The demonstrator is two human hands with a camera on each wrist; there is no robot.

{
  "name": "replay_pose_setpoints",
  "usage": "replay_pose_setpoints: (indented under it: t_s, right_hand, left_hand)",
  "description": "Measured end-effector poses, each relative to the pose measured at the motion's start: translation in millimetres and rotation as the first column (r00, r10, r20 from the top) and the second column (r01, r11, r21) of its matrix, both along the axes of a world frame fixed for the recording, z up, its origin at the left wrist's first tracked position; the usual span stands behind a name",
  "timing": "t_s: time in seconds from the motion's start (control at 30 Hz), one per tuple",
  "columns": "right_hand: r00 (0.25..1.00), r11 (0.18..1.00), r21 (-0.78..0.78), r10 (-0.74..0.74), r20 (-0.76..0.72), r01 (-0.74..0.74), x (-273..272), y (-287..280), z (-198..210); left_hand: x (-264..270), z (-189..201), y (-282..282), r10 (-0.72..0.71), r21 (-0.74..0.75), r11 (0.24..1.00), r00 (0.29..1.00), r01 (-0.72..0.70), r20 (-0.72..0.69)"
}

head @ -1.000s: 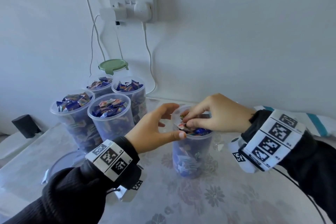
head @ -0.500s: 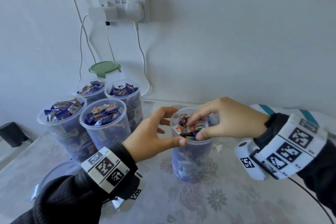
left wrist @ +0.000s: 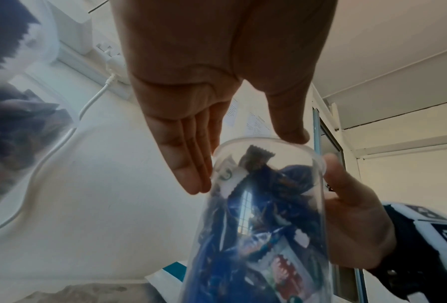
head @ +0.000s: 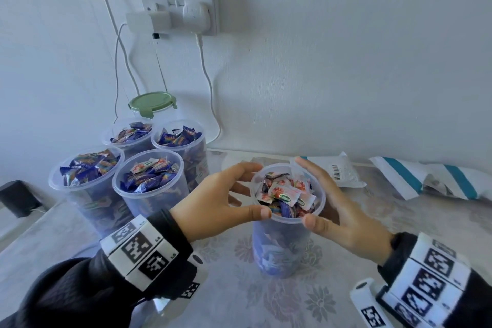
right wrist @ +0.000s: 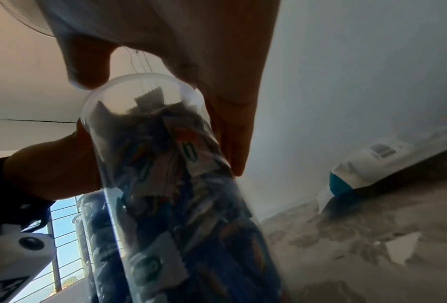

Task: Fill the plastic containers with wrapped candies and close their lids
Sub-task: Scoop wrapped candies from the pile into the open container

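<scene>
A clear plastic container point(head: 282, 253) stands on the table, without a lid and filled to the rim with wrapped candies point(head: 286, 192). My left hand point(head: 250, 190) holds its rim from the left, thumb in front and fingers behind. My right hand point(head: 316, 192) cups the right side, with its thumb on the front rim. In the left wrist view my left hand point(left wrist: 245, 161) spans the container point(left wrist: 263, 225), and my right hand point(left wrist: 352, 229) lies behind it. The right wrist view shows my right hand point(right wrist: 162, 125) round the container point(right wrist: 170, 194).
Several more open containers full of candies point(head: 149, 189) stand grouped at the left, with a green-lidded tub point(head: 153, 102) behind them. A wall socket point(head: 181, 8) with hanging cables point(head: 210, 88) is above. White packets point(head: 343, 170) and a teal-striped bag point(head: 415, 178) lie at the right.
My right hand has come out of the container's mouth, left its candies on top, and moved to the container's right side. My left hand has kept its hold on the rim.
</scene>
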State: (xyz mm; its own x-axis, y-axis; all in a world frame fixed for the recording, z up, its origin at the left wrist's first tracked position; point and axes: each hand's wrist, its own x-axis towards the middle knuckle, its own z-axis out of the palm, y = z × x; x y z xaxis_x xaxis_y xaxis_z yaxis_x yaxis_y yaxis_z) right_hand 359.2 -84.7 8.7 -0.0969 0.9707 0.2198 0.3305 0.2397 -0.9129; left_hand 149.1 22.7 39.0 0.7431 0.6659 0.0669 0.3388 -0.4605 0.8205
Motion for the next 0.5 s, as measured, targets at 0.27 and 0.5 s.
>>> replay_pose_setpoints:
  t_s: [0.27,0.5]
  right_hand:
    - [0.989,0.997,0.017,-0.077,-0.129,0.080,-0.8,19.9,6.8]
    - [0.990,0.977,0.174,-0.109,-0.087,0.123,-11.3,74.2,60.9]
  left_hand:
    - [4.1,32.3,13.1,-0.001,-0.077,0.997,0.997,-0.005,-0.083]
    - [-2.1,100.1,58.5,0.023,0.077,0.997,0.991,-0.013,-0.132]
